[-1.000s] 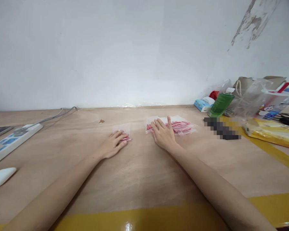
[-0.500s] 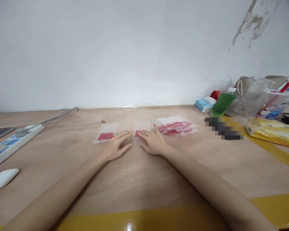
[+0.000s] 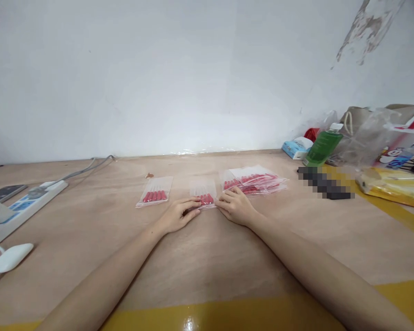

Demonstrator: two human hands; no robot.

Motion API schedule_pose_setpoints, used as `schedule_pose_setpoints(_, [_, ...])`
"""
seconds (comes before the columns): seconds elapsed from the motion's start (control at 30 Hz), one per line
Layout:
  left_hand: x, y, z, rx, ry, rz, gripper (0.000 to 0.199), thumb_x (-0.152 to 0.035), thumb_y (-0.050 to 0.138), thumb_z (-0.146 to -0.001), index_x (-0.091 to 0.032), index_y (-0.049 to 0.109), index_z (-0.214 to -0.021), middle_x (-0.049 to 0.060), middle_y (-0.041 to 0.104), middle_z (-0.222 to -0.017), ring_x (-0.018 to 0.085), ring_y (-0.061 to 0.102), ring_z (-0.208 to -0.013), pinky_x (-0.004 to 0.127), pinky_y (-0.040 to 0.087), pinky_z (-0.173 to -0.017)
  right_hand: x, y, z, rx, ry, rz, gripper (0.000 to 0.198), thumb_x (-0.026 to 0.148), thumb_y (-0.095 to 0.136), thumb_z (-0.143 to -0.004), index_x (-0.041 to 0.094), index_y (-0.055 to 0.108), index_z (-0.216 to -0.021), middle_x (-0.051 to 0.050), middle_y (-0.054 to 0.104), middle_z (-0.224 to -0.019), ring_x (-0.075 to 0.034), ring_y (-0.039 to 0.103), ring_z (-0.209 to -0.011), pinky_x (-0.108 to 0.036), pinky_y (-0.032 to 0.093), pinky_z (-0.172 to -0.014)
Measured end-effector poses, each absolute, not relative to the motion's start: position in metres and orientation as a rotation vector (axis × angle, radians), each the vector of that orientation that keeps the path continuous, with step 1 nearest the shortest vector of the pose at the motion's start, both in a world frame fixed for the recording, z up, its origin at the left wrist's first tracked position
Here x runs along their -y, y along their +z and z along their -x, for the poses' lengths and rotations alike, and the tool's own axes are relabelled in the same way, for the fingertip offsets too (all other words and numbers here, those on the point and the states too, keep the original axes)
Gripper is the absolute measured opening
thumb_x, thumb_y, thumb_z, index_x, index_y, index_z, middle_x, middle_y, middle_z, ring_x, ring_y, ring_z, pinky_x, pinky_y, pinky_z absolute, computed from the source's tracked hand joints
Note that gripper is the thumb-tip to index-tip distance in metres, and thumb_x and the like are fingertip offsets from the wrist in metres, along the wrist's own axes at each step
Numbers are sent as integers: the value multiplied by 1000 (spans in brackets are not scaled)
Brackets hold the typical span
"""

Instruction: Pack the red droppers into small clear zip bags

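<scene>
A small clear plastic bag lies flat on the table in front of me, holding several slim tools with red handles and thin pale shafts. My left hand has its fingers and thumb closed at the bag's lower left corner. At the lower right corner, the bent fingers of my right hand close on the bag's edge. To the left lies a similar bag with red-handled pieces. Just beyond my right hand is a pile of such bags, overlapping one another.
On the left are a white power strip, a phone and a white adapter. On the right stand a green bottle and a blue tissue pack, near a yellow packet. A white wall rises behind the table.
My hands have come to the lower corners of the middle bag, which has slid slightly toward me. My right hand no longer covers it, and its fingers have drawn together.
</scene>
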State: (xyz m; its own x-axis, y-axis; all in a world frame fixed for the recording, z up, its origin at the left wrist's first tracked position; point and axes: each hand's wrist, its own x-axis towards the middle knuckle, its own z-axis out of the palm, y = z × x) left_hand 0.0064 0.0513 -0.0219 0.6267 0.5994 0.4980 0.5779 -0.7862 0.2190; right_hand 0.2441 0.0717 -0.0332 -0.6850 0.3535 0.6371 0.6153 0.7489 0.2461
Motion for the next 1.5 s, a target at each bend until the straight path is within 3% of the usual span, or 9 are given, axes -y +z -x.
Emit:
schedule_pose_setpoints(0.1, [-54,-27,-4,-1016,1012,-2978,31,-35,58,-82,-18,59,-109,8,61,-111,20,59,-101,31,52,-83,-71,-34,-245,2297,-512,771,17,17,47,-84,19,64,-82,-2,62,-70,-13,52,-75,-31,28,-74])
schedule_pose_setpoints(0.33, [-56,-35,4,-925,1261,-3162,16,-17,51,-86,-19,62,-97,5,67,-97,15,66,-81,24,55,-70,-67,-37,-253,2180,-268,809,15,20,50,-84,20,64,-81,-1,67,-76,-12,57,-77,-31,29,-77])
schedule_pose_setpoints(0.73, [-50,-25,1,-843,1301,-3268,12,-14,51,-85,-18,62,-87,4,69,-89,14,66,-73,23,53,-64,-67,-32,-257,2225,-509,629,15,18,51,-83,18,61,-74,0,64,-67,-11,53,-70,-30,32,-78])
schedule_pose_setpoints(0.93, [-48,-25,-4,-884,1300,-3261,15,-17,48,-88,-17,62,-86,4,69,-86,14,65,-71,23,53,-62,-58,-29,-227,2203,-686,650,12,21,49,-84,19,61,-85,-2,63,-79,-14,50,-75,-33,29,-76])
schedule_pose_setpoints(1.3, [-47,-20,-4,-870,1231,-3306,20,-14,44,-89,-16,62,-82,4,69,-86,13,65,-70,23,53,-62,-64,-35,-195,2163,-907,487,20,11,45,-83,16,58,-69,1,57,-67,-11,42,-67,-35,26,-76])
schedule_pose_setpoints(1.5, [-48,-21,-3,-780,1271,-3337,16,-14,45,-88,-16,62,-88,5,69,-93,15,65,-84,26,54,-73,-65,-34,-196,2149,-909,468,22,11,43,-84,17,58,-69,2,57,-67,-10,42,-67,-35,25,-81])
